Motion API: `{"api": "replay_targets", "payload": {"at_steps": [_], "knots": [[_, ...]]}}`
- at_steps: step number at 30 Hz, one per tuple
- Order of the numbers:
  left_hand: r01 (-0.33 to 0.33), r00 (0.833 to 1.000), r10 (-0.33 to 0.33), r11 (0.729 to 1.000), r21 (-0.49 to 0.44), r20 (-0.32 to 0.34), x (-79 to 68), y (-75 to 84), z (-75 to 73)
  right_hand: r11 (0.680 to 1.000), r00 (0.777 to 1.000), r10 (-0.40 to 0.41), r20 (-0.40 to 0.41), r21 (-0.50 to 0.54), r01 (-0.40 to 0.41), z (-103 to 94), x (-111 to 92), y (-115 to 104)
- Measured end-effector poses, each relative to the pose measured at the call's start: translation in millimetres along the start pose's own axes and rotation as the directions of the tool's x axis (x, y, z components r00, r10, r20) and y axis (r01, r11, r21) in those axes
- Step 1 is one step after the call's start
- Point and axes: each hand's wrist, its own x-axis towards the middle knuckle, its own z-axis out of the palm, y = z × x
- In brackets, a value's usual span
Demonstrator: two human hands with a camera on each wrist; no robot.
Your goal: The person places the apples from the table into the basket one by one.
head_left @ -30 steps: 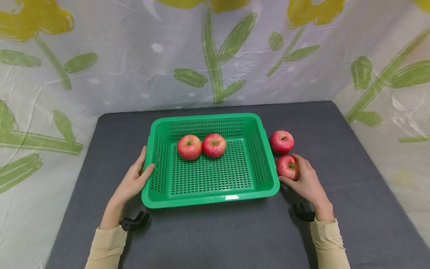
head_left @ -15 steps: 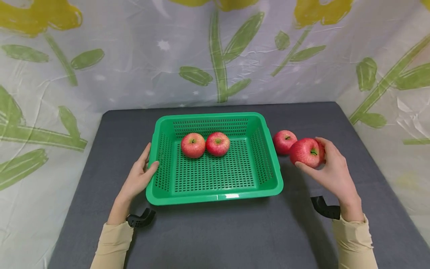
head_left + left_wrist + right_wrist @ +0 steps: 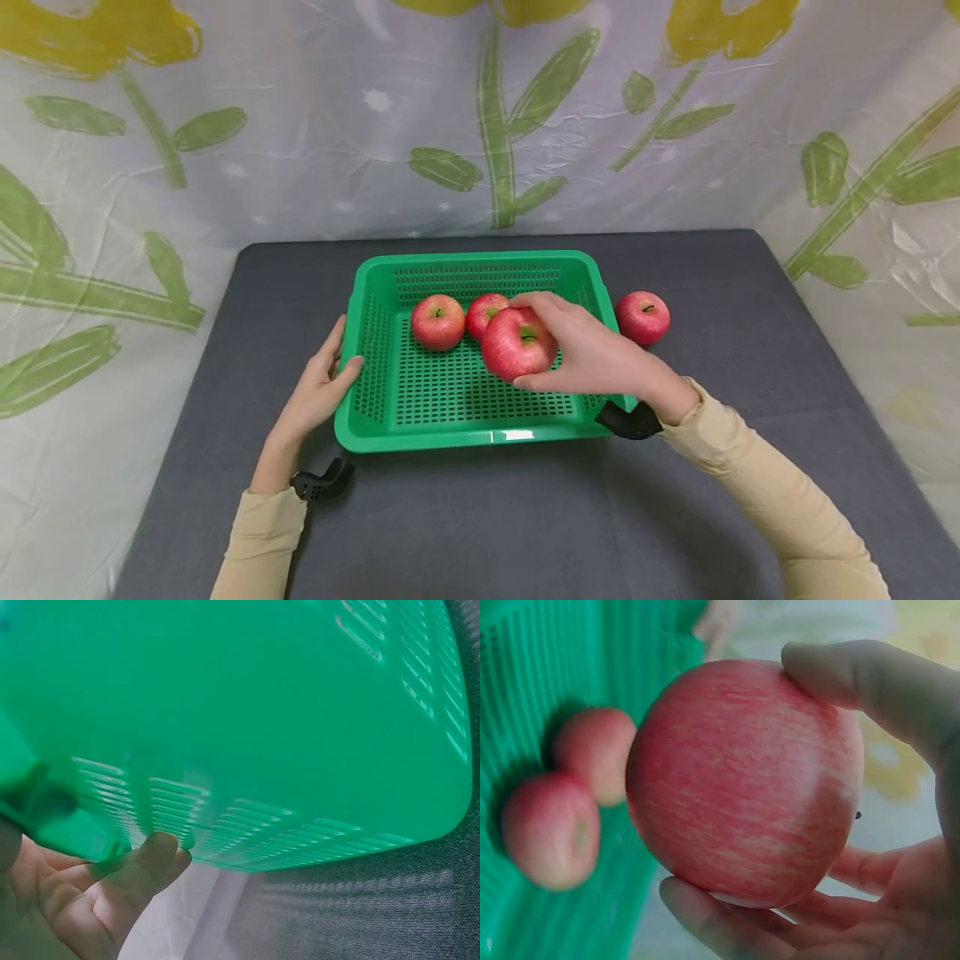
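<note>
Gripping a red apple (image 3: 516,346), the right hand (image 3: 588,346) holds its thumb and fingers parted to the width of the fruit, with thumb and fingertips pressed against opposite sides. The held apple is above the interior of a green basket (image 3: 450,441); its skin is red with fine, paler streaks and a soft sheen, and a short dark stem rises from a greenish hollow. The left hand (image 3: 313,396) holds the basket's left rim, thumb over the edge and fingers outside; the gap between them is narrow. Inside the slotted basket rest two further apples: one more orange-red (image 3: 437,322), its stem upward, and one redder (image 3: 484,312), partly hidden behind the held fruit in the head view. A fourth apple (image 3: 642,317) lies just beside the basket's right side, on the dark grey cloth (image 3: 487,525).
</note>
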Motion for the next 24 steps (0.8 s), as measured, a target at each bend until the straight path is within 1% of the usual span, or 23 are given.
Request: {"api": "replay_targets", "payload": {"at_steps": [3, 6, 8, 10, 13, 17, 19, 21, 24], "knots": [[0.009, 1.0, -0.009, 1.0, -0.003, 0.004, -0.2, 0.4, -0.5, 0.999, 0.995, -0.039, 0.091, 0.014, 0.038, 17.8, 21, -1], [0.017, 1.0, -0.017, 1.0, 0.008, 0.004, -0.5, 1.7, -0.3, 0.998, 0.977, -0.064, 0.201, -0.013, 0.068, 32.0, 38, -1], [0.018, 1.0, -0.019, 1.0, 0.01, 0.004, -0.9, 2.6, -0.1, 0.996, 0.955, -0.079, 0.285, -0.025, 0.09, 39.9, 48, 0], [0.021, 1.0, -0.021, 1.0, 0.008, 0.005, -1.2, 3.4, 0.1, 0.994, 0.926, -0.093, 0.367, -0.022, 0.108, 46.5, 58, 2], [0.022, 1.0, -0.022, 1.0, -0.008, 0.009, -1.0, 4.1, 0.4, 0.987, 0.881, -0.143, 0.451, -0.002, 0.161, 56.4, 70, 9], [0.023, 1.0, -0.023, 0.999, -0.026, 0.011, -0.9, 4.9, 0.6, 0.97, 0.834, -0.221, 0.506, 0.028, 0.24, 69.6, 83, 18], [0.021, 1.0, -0.021, 0.999, -0.025, 0.012, -1.1, 4.9, 0.7, 0.966, 0.818, -0.24, 0.523, 0.045, 0.255, 75.9, 88, 22], [0.02, 1.0, -0.019, 1.0, -0.017, 0.008, -1.3, 4.8, 0.6, 0.966, 0.809, -0.243, 0.535, 0.054, 0.255, 82.0, 91, 25], [0.014, 1.0, -0.014, 1.0, -0.007, 0.004, -1.5, 4.8, 0.2, 0.97, 0.806, -0.226, 0.546, 0.051, 0.237, 89.5, 95, 28]]}}
